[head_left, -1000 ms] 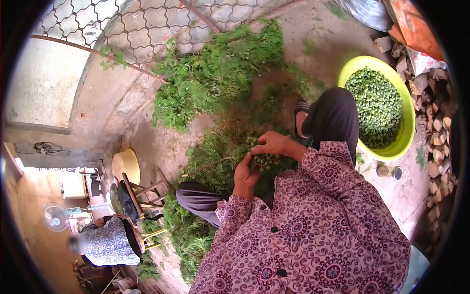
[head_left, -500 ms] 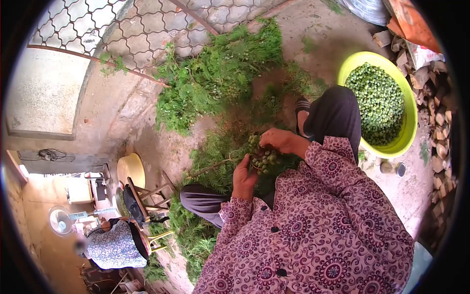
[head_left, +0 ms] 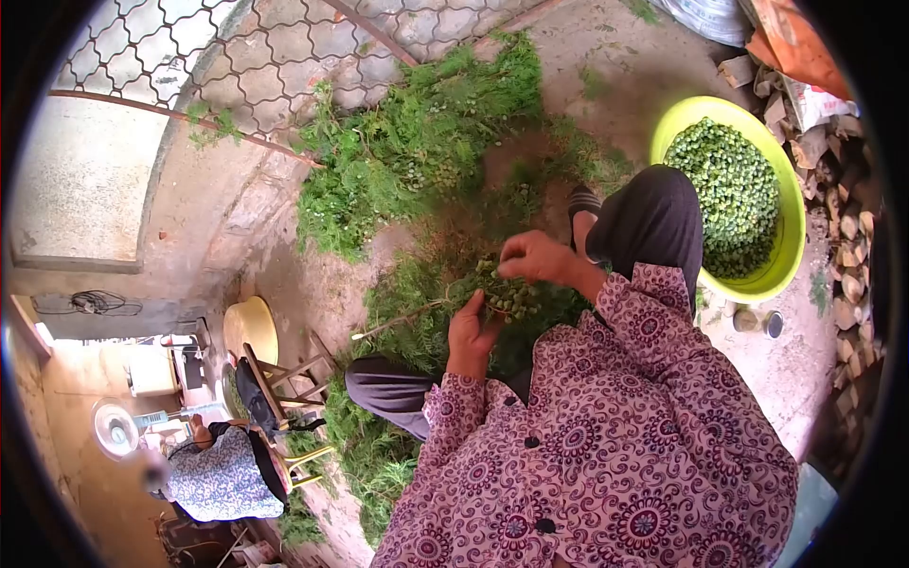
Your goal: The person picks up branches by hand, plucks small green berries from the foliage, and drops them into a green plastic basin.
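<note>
My left hand (head_left: pixel 468 339) is closed round a conifer branch (head_left: pixel 402 319), whose pale cut end points left. Its leafy end carries a cluster of small round green cones (head_left: pixel 513 301) just right of the fingers. Just above that cluster is my right hand (head_left: pixel 538 258), its fingers curled together; whatever is inside them is hidden. To the right of my right knee, a yellow-green basin (head_left: pixel 797 232) holds a heap of picked green cones (head_left: pixel 724 194).
Cut green branches (head_left: pixel 426 133) lie heaped ahead by the wire mesh, with more under my hands and by my left knee. Split firewood (head_left: pixel 847 246) is stacked at far right. Two small cans (head_left: pixel 775 325) stand below the basin. Another person (head_left: pixel 222 473) sits at lower left near a fan (head_left: pixel 115 429).
My right hand has lifted slightly up and off the cone cluster. The branch in my left hand has shifted, so its pale cut end now shows.
</note>
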A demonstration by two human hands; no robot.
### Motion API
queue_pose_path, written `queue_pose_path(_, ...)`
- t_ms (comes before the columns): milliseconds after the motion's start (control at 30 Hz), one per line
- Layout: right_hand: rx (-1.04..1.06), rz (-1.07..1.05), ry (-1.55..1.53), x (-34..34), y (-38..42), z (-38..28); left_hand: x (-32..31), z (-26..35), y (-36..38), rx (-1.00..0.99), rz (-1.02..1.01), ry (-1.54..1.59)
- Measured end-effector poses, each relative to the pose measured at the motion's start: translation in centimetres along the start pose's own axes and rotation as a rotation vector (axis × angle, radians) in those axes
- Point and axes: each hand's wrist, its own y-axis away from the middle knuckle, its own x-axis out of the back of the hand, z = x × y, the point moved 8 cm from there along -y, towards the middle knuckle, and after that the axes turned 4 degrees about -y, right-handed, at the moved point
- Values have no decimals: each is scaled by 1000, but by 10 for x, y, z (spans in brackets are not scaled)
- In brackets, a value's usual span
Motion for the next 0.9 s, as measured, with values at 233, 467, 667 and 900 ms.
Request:
queue_pose_path(233,116,11,610,-22,-3,13,-20,5,14,-60,26,-41)
queue_pose_path(467,97,30,591,-20,-4,11,-25,2,7,-59,-20,-44)
queue_pose_path(667,-185,-11,-1,-12,-2,29,-29,12,8,-102,-67,-52)
queue_pose_path(900,-177,-66,-772,0,5,5,-11,22,13,-20,-15,-81)
